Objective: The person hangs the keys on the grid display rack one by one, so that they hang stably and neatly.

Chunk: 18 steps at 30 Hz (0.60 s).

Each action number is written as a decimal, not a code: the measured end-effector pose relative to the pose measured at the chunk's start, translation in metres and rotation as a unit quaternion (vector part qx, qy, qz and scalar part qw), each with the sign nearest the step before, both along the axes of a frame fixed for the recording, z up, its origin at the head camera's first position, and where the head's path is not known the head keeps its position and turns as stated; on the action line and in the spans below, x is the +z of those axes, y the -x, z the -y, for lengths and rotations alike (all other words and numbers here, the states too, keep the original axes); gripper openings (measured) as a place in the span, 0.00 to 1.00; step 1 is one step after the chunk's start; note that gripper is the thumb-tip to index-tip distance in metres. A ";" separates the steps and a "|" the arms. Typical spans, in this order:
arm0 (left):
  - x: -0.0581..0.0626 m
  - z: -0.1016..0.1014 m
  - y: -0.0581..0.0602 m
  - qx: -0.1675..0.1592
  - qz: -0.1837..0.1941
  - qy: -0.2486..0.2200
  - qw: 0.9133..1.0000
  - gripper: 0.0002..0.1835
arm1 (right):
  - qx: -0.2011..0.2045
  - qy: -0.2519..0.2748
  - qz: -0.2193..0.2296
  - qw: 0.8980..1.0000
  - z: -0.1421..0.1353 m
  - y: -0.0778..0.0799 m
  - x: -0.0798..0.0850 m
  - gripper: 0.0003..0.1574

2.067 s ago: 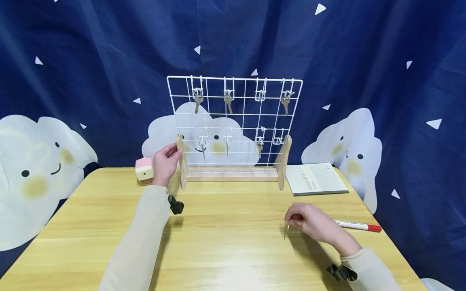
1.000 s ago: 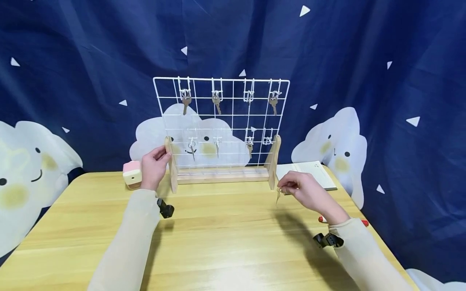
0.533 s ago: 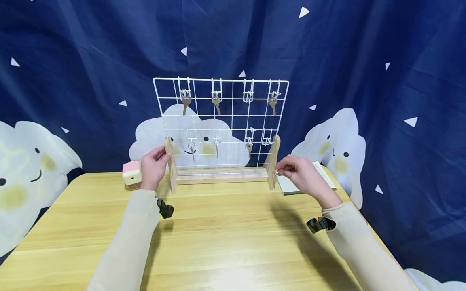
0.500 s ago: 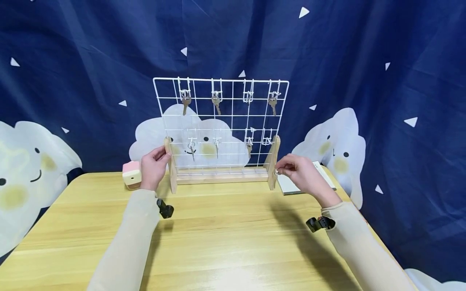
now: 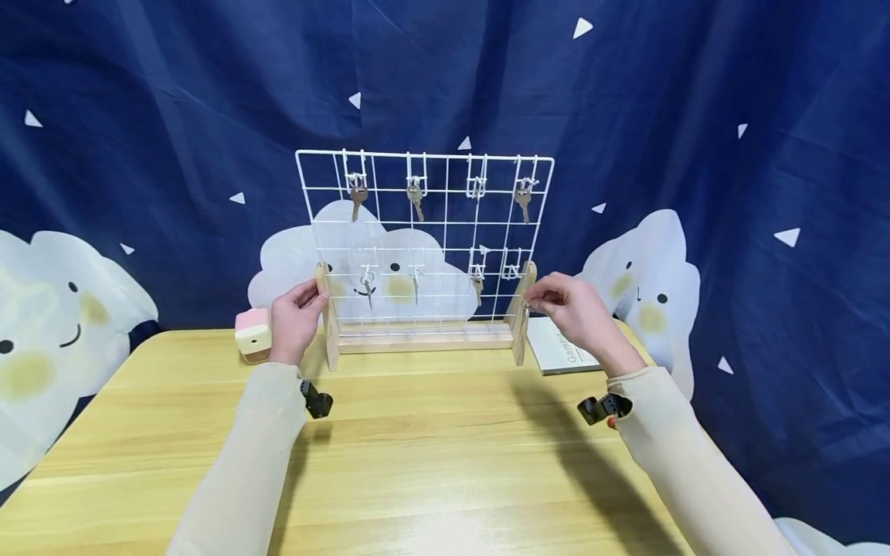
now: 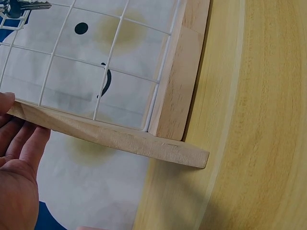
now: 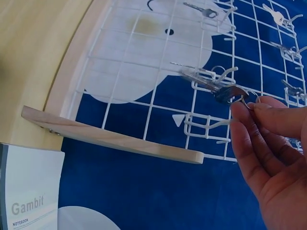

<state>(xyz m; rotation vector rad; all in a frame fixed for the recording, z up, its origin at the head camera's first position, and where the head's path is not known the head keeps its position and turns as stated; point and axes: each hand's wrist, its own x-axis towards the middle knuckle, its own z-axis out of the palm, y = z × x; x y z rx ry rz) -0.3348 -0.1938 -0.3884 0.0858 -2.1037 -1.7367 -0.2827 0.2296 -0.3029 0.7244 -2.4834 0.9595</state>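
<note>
A white wire grid rack (image 5: 445, 157) stands on a wooden base, with keys hanging from several of its hooks. My left hand (image 5: 295, 320) holds the upper end of the left wooden post (image 5: 330, 332), thumb on one side and fingers on the other. My right hand (image 5: 573, 309) is beside the right post (image 5: 521, 324). Between thumb and index finger it pinches a key (image 7: 230, 93) by its split ring (image 7: 247, 101). In the right wrist view the key points towards the grid. A keyless hook (image 5: 511, 272) sits at the lower right of the grid, close to that hand.
A pink and cream pencil sharpener (image 5: 253, 332) stands left of the rack. The notebook (image 5: 556, 347) lies to the right, partly behind my right hand. A red marker tip (image 5: 612, 422) peeks out beside the right wrist camera. Behind the wooden table (image 5: 417, 448) hangs a blue curtain (image 5: 445, 69).
My right hand has carried the key up from low over the table, away from me, to beside the right post. My left hand keeps its hold on the left post.
</note>
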 end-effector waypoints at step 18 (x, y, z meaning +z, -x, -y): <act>-0.001 -0.002 0.001 0.005 -0.001 -0.003 1.000 0.22 | -0.029 0.015 0.013 0.999 -0.001 0.019 0.010 0.07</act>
